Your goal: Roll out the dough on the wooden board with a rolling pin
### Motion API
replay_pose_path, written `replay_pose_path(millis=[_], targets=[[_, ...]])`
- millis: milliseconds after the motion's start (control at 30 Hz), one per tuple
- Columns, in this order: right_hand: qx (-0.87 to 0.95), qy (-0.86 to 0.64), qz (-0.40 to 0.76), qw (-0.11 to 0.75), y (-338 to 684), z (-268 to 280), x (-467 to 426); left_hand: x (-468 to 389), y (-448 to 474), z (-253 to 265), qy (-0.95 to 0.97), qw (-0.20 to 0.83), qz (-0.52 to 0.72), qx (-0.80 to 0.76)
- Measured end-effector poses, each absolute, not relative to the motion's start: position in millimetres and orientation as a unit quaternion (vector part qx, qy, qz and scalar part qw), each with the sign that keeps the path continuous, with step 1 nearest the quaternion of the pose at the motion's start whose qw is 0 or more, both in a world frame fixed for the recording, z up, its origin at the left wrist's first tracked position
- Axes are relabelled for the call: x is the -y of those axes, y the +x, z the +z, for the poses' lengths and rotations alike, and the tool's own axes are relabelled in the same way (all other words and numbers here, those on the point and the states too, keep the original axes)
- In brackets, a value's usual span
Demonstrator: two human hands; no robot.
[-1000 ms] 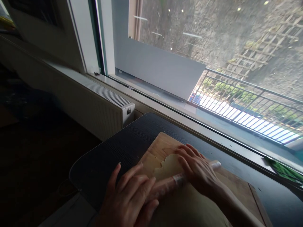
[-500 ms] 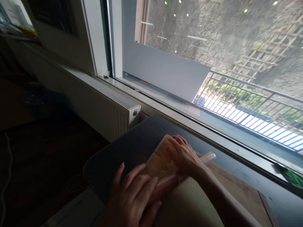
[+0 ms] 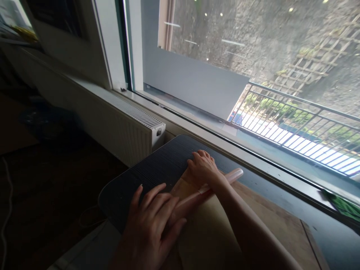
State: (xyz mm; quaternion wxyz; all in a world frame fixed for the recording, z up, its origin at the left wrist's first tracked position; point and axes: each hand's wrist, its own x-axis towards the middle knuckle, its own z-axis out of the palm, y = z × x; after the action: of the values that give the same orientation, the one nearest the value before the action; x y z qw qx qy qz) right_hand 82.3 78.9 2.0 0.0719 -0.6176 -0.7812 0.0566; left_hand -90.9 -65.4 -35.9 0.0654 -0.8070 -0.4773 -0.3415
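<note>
A smooth, see-through rolling pin lies slantwise over a pale yellowish sheet; whether the sheet is dough or paper I cannot tell. Both are on a brown wooden board. My left hand has its fingers spread over the pin's near end, which it partly hides. My right hand reaches past the pin with fingers stretched out flat at the board's far edge. Its wrist and forearm pass over the pin.
The board is on a dark table with rounded corners. Beyond it run a window sill and a white radiator. A green cloth lies on the sill at right. A white cable trails on the floor at left.
The rolling pin has shifted a little up and left in view. My right hand has moved forward to the far edge, off the torn-looking patch. My left hand has shifted slightly left.
</note>
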Motion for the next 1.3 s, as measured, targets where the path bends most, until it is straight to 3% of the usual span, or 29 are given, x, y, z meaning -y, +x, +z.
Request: replay_pose_path(millis=[167,267,533,833,933,1300], targets=[[0.794,-0.599,0.026,0.102,71,3,-79,74,-97,-34,-0.817,0.064,-0.311,0.482],[0.803,-0.582,-0.013,0.130,89,7,-41,82,-95,-37,-0.831,0.063,-0.320,0.451],[0.791,-0.600,0.011,0.122,146,0,51,91,-72,-49,-0.850,0.069,-0.346,0.392],[0.737,-0.653,0.075,0.159,91,8,-67,60,-70,-17,-0.822,0.055,-0.316,0.471],[0.733,-0.657,0.098,0.146,93,10,-68,56,-67,-13,-0.823,0.068,-0.313,0.470],[0.729,-0.666,0.037,0.154,197,2,139,73,-4,7,-0.865,0.029,-0.294,0.407]])
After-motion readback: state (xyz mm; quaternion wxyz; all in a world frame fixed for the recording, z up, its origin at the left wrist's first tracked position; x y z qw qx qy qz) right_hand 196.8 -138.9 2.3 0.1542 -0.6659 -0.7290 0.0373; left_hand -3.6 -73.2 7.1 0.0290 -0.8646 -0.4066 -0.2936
